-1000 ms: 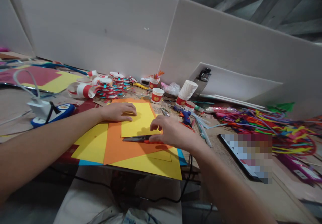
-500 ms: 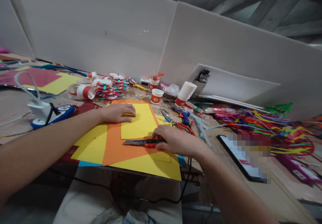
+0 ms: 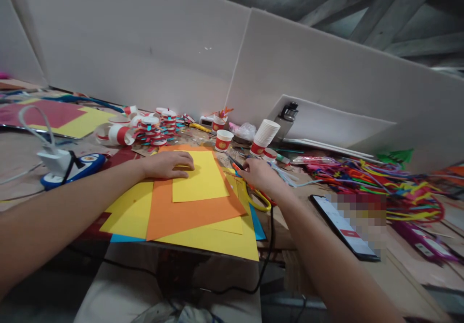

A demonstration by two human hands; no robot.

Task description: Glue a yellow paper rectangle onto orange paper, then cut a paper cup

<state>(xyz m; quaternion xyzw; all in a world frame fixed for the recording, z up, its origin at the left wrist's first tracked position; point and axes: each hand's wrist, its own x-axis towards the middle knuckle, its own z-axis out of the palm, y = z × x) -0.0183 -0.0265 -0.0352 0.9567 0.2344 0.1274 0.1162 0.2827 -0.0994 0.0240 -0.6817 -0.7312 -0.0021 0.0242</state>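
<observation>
My left hand (image 3: 168, 164) lies spread on a yellow paper sheet (image 3: 203, 183) atop a larger orange sheet (image 3: 181, 216). More yellow sheets (image 3: 217, 241) and a bit of blue paper (image 3: 257, 224) show beneath. To the right of the stack, my right hand (image 3: 260, 174) is closed around a utility knife (image 3: 236, 163). Only its dark front end and a little orange show past the fingers, pointing away and to the left. Yellow-handled scissors (image 3: 266, 206) lie just below that hand, partly covered by it.
Paper cups (image 3: 224, 140), a leaning cup stack (image 3: 266, 134) and a bottle (image 3: 286, 122) stand behind. Cut cup rings (image 3: 121, 134) sit at back left. A blue-and-white power strip (image 3: 74, 170) is left, a phone (image 3: 340, 226) right, with colourful pipe cleaners (image 3: 398, 187) beyond.
My right hand has moved from above the paper stack up and right, taking the knife off the orange sheet. The yellow scissors handles now show. My left hand stays on the yellow sheet.
</observation>
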